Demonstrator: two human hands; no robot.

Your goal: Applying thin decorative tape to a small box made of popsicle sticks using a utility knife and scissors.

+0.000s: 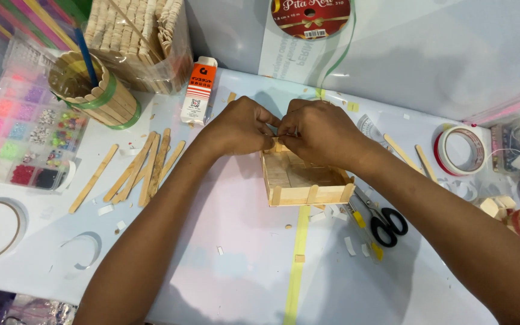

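Both hands are meeting at the far wall of the craft-stick tray [306,180] at the table's middle: left hand [240,126] and right hand [320,132] pinching something small, fingers closed. Uneven squeezing could be skewing that wall.

Shallow craft-stick tray [303,177] (open-topped) flat on table

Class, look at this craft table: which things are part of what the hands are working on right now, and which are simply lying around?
In use:
left hand
right hand
stick box, pinched at its far edge

Lying about:
scissors
loose sticks
glue box
bead tray
tape roll
stick cup
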